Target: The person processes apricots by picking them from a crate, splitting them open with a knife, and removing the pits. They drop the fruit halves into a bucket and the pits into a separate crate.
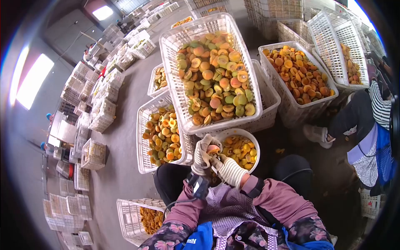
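Note:
My left hand, in a pale work glove, is shut on a peach-coloured fruit. My right hand, also gloved, is closed around a small tool whose tip touches that fruit; the tool is mostly hidden. Both hands hover over the near rim of a white round bowl full of halved orange fruit. Right beyond them a tilted white crate holds whole green, yellow and orange fruit.
A crate of halved fruit stands to the left, another crate at the right, and a small crate by my left knee. A seated person works at the right. Stacks of empty crates line the left floor.

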`<state>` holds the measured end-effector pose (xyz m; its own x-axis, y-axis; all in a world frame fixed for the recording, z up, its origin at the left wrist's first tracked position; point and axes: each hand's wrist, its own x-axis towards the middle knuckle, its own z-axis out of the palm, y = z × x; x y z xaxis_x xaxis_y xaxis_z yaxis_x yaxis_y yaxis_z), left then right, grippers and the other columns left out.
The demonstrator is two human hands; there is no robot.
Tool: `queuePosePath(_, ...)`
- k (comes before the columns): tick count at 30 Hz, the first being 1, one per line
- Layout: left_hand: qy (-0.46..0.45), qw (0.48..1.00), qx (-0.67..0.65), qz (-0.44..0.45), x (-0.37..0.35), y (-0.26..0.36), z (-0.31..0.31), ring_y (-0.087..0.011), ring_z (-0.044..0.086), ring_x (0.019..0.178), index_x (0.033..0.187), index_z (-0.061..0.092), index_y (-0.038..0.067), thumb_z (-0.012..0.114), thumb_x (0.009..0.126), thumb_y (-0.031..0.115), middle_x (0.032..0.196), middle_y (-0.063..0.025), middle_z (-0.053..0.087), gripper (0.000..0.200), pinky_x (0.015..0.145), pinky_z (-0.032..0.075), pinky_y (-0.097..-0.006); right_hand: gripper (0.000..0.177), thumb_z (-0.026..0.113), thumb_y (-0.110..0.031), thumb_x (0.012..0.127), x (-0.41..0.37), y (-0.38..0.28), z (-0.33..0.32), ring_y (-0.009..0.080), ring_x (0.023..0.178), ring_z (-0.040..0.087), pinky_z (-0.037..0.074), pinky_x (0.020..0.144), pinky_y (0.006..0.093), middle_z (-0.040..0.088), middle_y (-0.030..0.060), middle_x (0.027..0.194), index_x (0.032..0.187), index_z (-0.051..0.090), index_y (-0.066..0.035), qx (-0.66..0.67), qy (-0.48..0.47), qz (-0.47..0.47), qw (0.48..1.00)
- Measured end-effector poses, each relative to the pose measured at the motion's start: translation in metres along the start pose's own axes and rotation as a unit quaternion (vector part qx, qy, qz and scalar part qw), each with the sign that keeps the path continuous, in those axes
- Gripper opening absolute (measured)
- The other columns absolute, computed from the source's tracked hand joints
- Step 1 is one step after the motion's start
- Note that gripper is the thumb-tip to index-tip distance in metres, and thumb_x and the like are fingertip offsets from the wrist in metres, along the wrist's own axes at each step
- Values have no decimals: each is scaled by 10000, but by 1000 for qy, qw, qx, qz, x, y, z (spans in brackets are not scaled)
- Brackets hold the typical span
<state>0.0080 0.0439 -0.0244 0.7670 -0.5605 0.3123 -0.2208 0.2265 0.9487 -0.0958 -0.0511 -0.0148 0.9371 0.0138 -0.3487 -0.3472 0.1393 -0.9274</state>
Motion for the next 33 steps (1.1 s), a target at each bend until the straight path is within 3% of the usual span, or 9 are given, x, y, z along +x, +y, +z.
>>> queuePosePath(5, -191, 961, -170, -107, 15, 33, 6, -176, 559, 647, 859, 573, -1, 429, 916, 490, 729, -86, 596, 515, 808, 479, -320, 369, 459, -464, 923, -26, -28, -4, 115, 404, 382, 313, 376, 268, 416, -14, 534, 781, 528, -131, 278, -173, 132, 936)
queuePosePath(7, 162, 953, 254, -19, 27, 73, 27, -227, 619, 745, 1064, 528, -13, 278, 959, 467, 852, -146, 625, 551, 940, 403, -414, 366, 455, -475, 922, -30, -29, 0, 123, 396, 367, 296, 375, 268, 405, -11, 527, 807, 520, -134, 345, -177, 141, 911)
queuePosePath(10, 176, 756, -629, 39, 61, 25, -31, -201, 610, 920, 1228, 426, -6, 326, 945, 465, 1024, -154, 613, 558, 876, 452, -382, 341, 494, -459, 912, -30, -34, -3, 118, 373, 322, 277, 368, 250, 394, -16, 512, 807, 512, -136, 458, -66, 127, 878)
queuePosePath(12, 188, 982, -10, -2, 85, 17, -30, -264, 617, 916, 1103, 510, 2, 440, 901, 372, 1023, -174, 621, 428, 764, 491, -368, 343, 499, -458, 909, -22, -35, -9, 122, 372, 343, 290, 366, 251, 412, -11, 510, 802, 515, -132, 449, -33, 119, 885)
queuePosePath(18, -77, 764, 579, -275, 148, -63, -49, -276, 618, 923, 1120, 522, 28, 562, 815, 219, 1024, -176, 627, 362, 764, 497, -345, 317, 541, -431, 894, 6, -28, -13, 108, 365, 400, 339, 347, 244, 466, -29, 509, 765, 540, -141, 415, 90, 106, 899)
queuePosePath(25, -51, 963, -209, -165, 79, -110, -52, -128, 504, 913, 1120, 478, 29, 531, 876, 41, 1007, -43, 519, 250, 854, 426, -247, 285, 538, -376, 909, 34, -3, -17, 86, 483, 464, 404, 439, 240, 525, -17, 638, 906, 577, -93, 254, 189, -53, 947)
queuePosePath(27, -34, 880, 436, 185, 23, -7, 15, -173, 496, 1070, 1255, 408, 1, 461, 919, 43, 1184, -84, 493, 343, 920, 411, -290, 413, 509, -314, 932, 23, -13, -17, 165, 857, 521, 425, 797, 266, 600, 91, 960, 1183, 507, 13, 167, 158, -70, 971)
queuePosePath(29, 58, 945, -222, -233, 10, -14, 22, -205, 535, 1039, 1236, 469, -26, 423, 965, 213, 1170, -108, 535, 364, 944, 413, -302, 373, 503, -373, 914, 65, 47, -3, 133, 469, 475, 392, 423, 290, 490, 28, 622, 1041, 537, -24, -7, 285, -230, 931)
queuePosePath(33, 134, 950, -232, -158, -4, -44, 10, -169, 553, 905, 1229, 431, 29, 505, 926, 249, 1074, -64, 546, 382, 852, 456, -329, 447, 479, -375, 917, -2, -24, -4, 334, 760, 616, 478, 682, 369, 626, 207, 854, 1174, 495, -10, 153, 91, 32, 983)
